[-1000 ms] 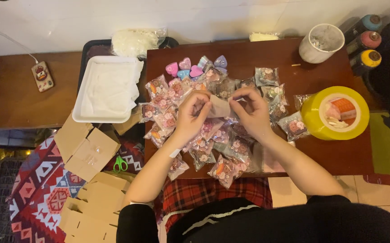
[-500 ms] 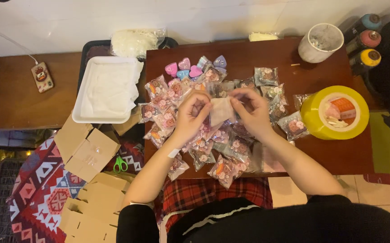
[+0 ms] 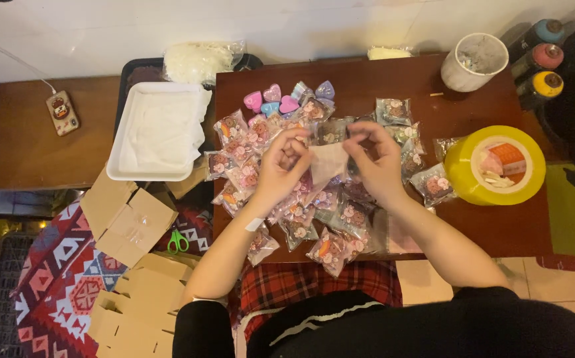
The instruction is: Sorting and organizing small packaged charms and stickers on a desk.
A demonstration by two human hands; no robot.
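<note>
The left hand (image 3: pixel 281 166) and right hand (image 3: pixel 377 162) both pinch a small clear packet (image 3: pixel 329 162), held between them above the worktop (image 3: pixel 499 225).

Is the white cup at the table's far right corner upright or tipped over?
Upright: the white cup stands on the dark wooden table, its round open mouth facing the camera.

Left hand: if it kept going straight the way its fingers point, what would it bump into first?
Probably the small clear bag pinched between both hands; the left hand points toward the right hand just beyond. Depth is unclear.
</note>
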